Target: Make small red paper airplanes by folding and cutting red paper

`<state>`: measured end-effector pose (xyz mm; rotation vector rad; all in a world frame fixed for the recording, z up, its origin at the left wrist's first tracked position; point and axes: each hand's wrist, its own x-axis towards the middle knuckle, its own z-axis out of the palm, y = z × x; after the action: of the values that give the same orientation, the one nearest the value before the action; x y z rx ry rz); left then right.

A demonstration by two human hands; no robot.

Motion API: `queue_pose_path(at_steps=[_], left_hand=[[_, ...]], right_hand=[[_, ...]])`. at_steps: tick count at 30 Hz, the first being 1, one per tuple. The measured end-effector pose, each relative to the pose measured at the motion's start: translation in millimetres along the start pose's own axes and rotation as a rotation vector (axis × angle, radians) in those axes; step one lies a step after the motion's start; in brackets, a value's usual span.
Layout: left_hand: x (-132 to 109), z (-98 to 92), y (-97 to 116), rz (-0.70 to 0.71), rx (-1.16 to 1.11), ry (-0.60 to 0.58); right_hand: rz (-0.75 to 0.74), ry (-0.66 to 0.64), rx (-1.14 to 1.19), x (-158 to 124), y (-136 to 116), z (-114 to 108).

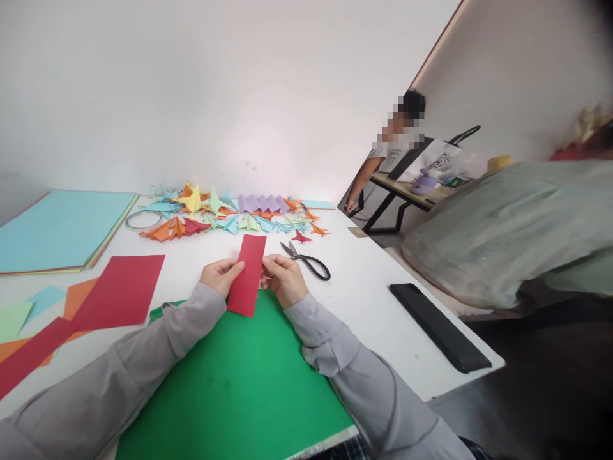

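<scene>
A narrow red paper strip (248, 271) is held upright above the green sheet (239, 390) that lies on the white table (373, 300). My left hand (219, 276) pinches the strip's left edge. My right hand (283, 278) pinches its right edge. Both hands have their fingers closed on the paper. Grey sleeves cover both of my arms.
Black scissors (306, 259) lie just right of my hands. Several folded paper shapes (225, 214) and a tape ring (142, 220) sit at the back. Red sheets (119, 291), a blue paper stack (57, 230) and scraps lie left. A black flat bar (438, 326) rests right. Another person stands far off.
</scene>
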<state>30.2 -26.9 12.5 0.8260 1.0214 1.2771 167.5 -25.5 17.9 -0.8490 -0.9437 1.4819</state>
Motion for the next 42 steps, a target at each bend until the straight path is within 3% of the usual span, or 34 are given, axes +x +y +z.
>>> queue_pose_path(at_steps=[6,10,18,30,37,42], left_hand=[[-6.7,3.8,-0.7,0.079,0.143,-0.250],[-8.9,5.5,-3.1,0.151,0.214,-0.321],[-5.5,4.3,-0.7,0.193,0.242,-0.328],[-1.5,0.8,-5.6,0.099,0.068,-0.356],[-2.2,3.9,-2.4,0.000,-0.053,-0.201],[-4.2,7.7,0.8,-0.012,-0.130,-0.203]], right_hand=[[-0.025,-0.008,-0.018,1.8,2.9,-1.6],[-0.009,0.006,-0.035,1.8,2.9,-1.4],[-0.010,0.009,-0.037,1.6,1.9,-0.8],[0.004,0.010,0.000,1.5,2.3,-0.3],[0.030,0.048,-0.005,5.2,5.3,-2.4],[0.043,0.041,-0.079,4.5,3.9,-2.8]])
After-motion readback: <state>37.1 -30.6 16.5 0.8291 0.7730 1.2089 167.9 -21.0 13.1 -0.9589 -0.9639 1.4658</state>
